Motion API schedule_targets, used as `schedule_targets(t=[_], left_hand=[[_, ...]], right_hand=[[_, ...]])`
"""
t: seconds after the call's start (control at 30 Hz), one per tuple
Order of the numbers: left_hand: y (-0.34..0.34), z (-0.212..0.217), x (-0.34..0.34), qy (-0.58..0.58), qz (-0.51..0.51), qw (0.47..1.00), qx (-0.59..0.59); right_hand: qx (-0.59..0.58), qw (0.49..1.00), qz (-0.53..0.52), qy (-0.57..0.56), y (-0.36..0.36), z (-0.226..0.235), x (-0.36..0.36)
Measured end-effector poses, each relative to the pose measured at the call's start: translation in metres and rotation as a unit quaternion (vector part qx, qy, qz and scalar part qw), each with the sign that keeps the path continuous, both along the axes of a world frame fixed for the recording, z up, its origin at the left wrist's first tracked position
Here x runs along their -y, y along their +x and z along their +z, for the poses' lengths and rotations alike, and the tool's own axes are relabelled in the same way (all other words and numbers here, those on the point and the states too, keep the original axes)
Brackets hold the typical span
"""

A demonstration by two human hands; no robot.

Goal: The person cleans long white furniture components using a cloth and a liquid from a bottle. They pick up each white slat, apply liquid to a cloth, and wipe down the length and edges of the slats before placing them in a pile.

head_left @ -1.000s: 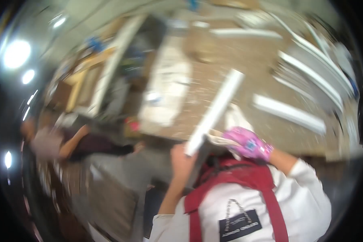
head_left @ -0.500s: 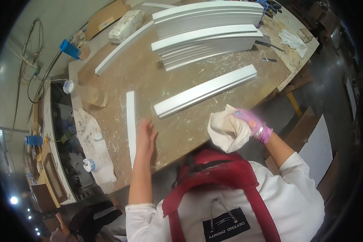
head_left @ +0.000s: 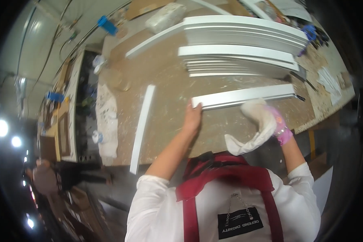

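A white grooved moulding strip [head_left: 242,96] lies on the brown worktable [head_left: 165,133] in front of me. My bare left hand [head_left: 192,116] grips its left end, with the thumb on the near side. My right hand [head_left: 278,124], in a pink glove, holds a crumpled white cloth [head_left: 257,129]. The cloth's upper part reaches the near edge of the strip, and its loose end hangs toward me. Left of my left hand lies a narrow white strip [head_left: 142,128], its near end reaching over the table's front edge.
Stacked white mouldings [head_left: 238,52] fill the far side. Beyond them at left are a wrapped white bundle [head_left: 165,17] and a blue cup [head_left: 107,25]. A stained cloth [head_left: 107,121] covers the left edge. A white rag [head_left: 329,85] lies far right. Another person [head_left: 48,177] is at lower left.
My left hand has moved right and taken hold of the moulding's left end. My right hand has brought the cloth up to the strip. The view has shifted.
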State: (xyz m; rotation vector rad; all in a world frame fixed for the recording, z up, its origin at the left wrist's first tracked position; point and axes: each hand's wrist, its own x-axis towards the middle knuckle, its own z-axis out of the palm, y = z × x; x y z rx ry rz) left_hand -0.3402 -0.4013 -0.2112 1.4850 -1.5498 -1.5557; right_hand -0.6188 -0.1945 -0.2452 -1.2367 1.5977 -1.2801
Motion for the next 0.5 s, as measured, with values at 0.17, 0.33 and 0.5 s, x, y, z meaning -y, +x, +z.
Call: schedule_targets(t=[0.17,0.33,0.5], left_hand=[[0.073,0.009,-0.013,-0.120,0.010,0.993,-0.012],[0.279,0.046,-0.049,-0.179,0.151,0.948,0.214],[0.378,0.034,-0.096,-0.107,0.096,0.932,0.331]], right_hand=[[-0.190,0.975,0.069,-0.090,0.027,0.039,0.001],[0.375,0.916,0.070,0.129,0.094,0.105,0.057],[0.126,0.985,0.118,0.029,0.151,0.127,0.102]])
